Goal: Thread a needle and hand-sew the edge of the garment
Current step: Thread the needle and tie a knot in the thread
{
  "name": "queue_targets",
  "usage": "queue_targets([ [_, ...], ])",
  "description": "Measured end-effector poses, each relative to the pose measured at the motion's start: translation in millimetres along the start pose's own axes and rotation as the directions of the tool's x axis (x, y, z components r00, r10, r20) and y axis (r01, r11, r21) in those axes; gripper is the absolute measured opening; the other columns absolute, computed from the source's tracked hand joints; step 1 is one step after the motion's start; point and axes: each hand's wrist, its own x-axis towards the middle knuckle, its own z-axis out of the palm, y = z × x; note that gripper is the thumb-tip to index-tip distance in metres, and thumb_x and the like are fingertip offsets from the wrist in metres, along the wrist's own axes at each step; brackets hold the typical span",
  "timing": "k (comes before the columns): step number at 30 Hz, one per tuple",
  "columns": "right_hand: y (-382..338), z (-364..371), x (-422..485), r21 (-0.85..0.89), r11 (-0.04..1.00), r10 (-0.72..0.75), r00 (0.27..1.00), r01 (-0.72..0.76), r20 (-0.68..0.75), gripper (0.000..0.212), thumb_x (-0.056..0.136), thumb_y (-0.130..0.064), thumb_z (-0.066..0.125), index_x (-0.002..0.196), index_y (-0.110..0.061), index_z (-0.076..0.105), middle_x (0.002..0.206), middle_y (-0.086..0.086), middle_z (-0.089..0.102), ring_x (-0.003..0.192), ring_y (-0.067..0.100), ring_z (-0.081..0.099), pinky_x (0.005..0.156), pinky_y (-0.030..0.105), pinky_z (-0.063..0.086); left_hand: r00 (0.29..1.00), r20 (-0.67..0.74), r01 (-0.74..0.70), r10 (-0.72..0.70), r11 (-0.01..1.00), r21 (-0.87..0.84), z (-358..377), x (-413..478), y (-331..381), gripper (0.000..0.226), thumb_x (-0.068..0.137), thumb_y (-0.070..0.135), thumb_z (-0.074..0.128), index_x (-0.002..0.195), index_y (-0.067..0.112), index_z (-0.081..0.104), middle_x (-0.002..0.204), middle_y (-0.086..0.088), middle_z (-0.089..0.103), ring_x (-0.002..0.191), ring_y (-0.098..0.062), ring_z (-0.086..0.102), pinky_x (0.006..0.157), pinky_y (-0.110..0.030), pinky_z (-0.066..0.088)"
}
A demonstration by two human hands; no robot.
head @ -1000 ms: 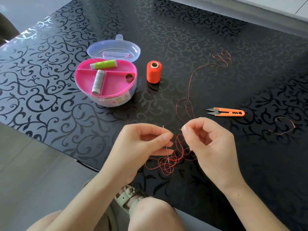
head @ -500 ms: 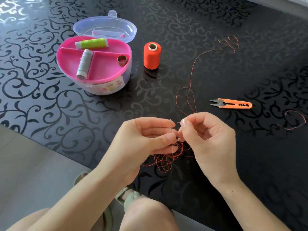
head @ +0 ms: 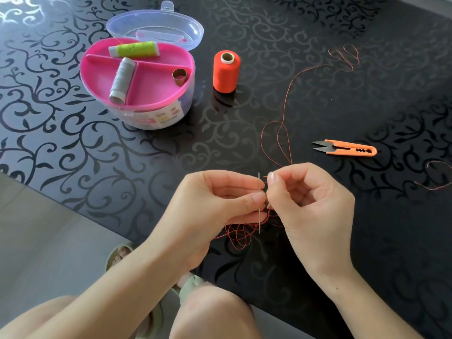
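Note:
My left hand [head: 215, 199] pinches a thin steel needle [head: 259, 216] upright between thumb and fingers, eye end up. My right hand [head: 310, 201] pinches the end of a long orange thread [head: 283, 113] right beside the needle's eye, fingertips almost touching the left hand. The thread loops over the black patterned table [head: 269, 45] towards the far right and lies in a tangle [head: 241, 234] under my hands. No garment is in view.
An orange thread spool [head: 226, 72] stands upright beyond my hands. To its left sits an open pink sewing box [head: 156, 104] with green and grey spools and a thimble. Orange snips [head: 347, 150] lie at the right, a loose thread scrap [head: 437, 183] further right.
My hands have closed together, the right fingertips now meeting the needle's eye end. The camera has tilted down and nearer the table.

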Motion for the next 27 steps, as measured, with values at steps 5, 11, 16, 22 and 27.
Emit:
queue_targets([
  [5,-0.1,0.9,0.1,-0.018,1.000,-0.021,1.000,0.021,-0.004,0.013,0.082,-0.013,0.065,0.075,-0.025,0.065,0.073,-0.014,0.068,0.067,0.003,0.066,0.060,0.008,0.046,1.000,0.005,-0.004,0.004,1.000,0.002,0.6,0.0,-0.7,0.028,0.060,0.008,0.074,0.087,0.000,0.074,0.080,-0.018,0.074,0.074,-0.028,0.073,0.066,-0.028,0.059],
  [11,0.5,1.0,-0.6,-0.044,0.999,-0.029,0.999,0.028,-0.014,0.013,0.082,-0.014,0.065,0.074,-0.024,0.066,0.074,-0.013,0.068,0.066,0.003,0.066,0.060,0.009,0.046,1.000,0.003,-0.026,0.026,0.999,0.022,1.9,-0.9,-1.4,0.027,0.063,0.007,0.073,0.089,-0.001,0.073,0.081,-0.018,0.074,0.074,-0.029,0.073,0.067,-0.029,0.060],
  [16,1.6,2.3,-0.1,-0.064,0.998,-0.029,0.999,0.027,-0.023,0.012,0.082,-0.013,0.066,0.074,-0.022,0.066,0.073,-0.012,0.067,0.066,0.003,0.065,0.060,0.008,0.046,0.999,0.002,-0.044,0.044,0.999,0.016,3.3,-1.2,-1.3,0.018,0.068,0.000,0.073,0.086,-0.001,0.073,0.077,-0.016,0.073,0.070,-0.025,0.073,0.063,-0.025,0.059],
  [22,1.0,2.6,0.1,-0.065,0.997,-0.036,0.999,0.034,-0.028,0.013,0.081,-0.014,0.066,0.073,-0.023,0.065,0.073,-0.013,0.068,0.065,0.002,0.065,0.060,0.007,0.045,0.998,0.005,-0.059,0.059,0.998,0.021,3.5,-1.1,-1.9,0.016,0.071,-0.001,0.072,0.087,-0.002,0.073,0.077,-0.017,0.074,0.070,-0.024,0.073,0.063,-0.025,0.058],
  [27,0.5,2.5,0.1,-0.068,0.997,-0.046,0.998,0.044,-0.032,0.015,0.082,-0.013,0.066,0.073,-0.026,0.065,0.074,-0.014,0.068,0.065,0.001,0.065,0.059,0.006,0.045,0.998,0.005,-0.064,0.064,0.998,0.021,2.7,-1.4,-2.2,0.018,0.068,0.002,0.072,0.086,0.001,0.074,0.076,-0.014,0.074,0.070,-0.024,0.073,0.063,-0.025,0.058],
])
